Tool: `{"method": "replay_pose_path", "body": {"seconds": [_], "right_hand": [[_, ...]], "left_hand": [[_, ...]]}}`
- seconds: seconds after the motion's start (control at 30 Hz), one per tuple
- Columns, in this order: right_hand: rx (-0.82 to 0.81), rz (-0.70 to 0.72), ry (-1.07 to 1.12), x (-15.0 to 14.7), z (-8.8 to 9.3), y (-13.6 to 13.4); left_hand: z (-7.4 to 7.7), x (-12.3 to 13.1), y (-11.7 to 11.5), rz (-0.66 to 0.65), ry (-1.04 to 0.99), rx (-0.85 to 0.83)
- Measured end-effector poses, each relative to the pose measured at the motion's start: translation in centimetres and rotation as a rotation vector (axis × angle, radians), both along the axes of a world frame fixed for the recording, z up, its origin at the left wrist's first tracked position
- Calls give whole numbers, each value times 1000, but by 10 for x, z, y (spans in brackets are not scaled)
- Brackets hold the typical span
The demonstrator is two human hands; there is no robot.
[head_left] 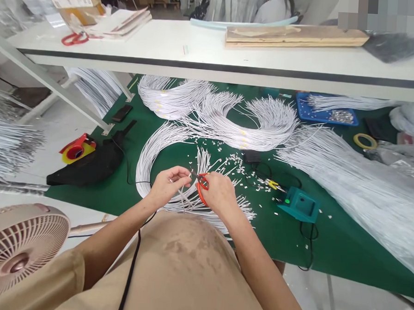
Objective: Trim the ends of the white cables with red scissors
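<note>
My right hand [219,191] is wrapped round a pair of red-handled pliers [202,192], whose dark jaws point left toward my other hand. Between the fingertips of my left hand [169,185] a white wire [181,190] is pinched, its end close to the jaws. Beneath both hands a curved bundle of white wires [144,170] lies on the green table mat [258,241]. Small white clippings [236,162] are scattered just beyond my right hand.
Farther back lie tied wire bundles [243,133] and a blue tray [303,109]. To the right are a teal device [299,204] and a long heap of wires [358,181]. A tape dispenser [77,149] and black pouch [91,165] lie left. A white shelf [170,56] spans above; a fan [21,251] stands near.
</note>
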State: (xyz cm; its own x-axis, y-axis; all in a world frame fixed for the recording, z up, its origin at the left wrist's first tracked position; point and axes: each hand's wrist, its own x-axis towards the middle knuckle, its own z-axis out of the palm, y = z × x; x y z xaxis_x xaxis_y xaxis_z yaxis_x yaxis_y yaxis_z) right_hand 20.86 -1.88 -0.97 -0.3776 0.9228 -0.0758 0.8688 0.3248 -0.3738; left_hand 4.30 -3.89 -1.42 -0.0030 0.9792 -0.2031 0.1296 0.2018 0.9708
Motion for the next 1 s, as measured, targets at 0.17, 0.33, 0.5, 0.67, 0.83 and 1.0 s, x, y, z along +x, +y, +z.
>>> {"method": "replay_pose_path", "body": {"seconds": [0.17, 0.33, 0.5, 0.67, 0.83, 1.0], "right_hand": [[5, 37, -20, 0, -3, -1], [-30, -5, 17, -4, -9, -4], [-59, -44, 126, -6, -13, -8], [-207, -194, 369, -3, -14, -4], [-411, -347, 1005, -12, -6, 3], [-480, -437, 1172, -19, 1, 3]], "left_hand": [[0, 0, -1, -8, 16, -14], [4, 3, -2, 4, 76, 4], [6, 2, -2, -4, 69, -24], [6, 1, -1, 26, 86, -52], [9, 5, -3, 13, 171, -3], [12, 6, -6, -9, 252, 32]]}}
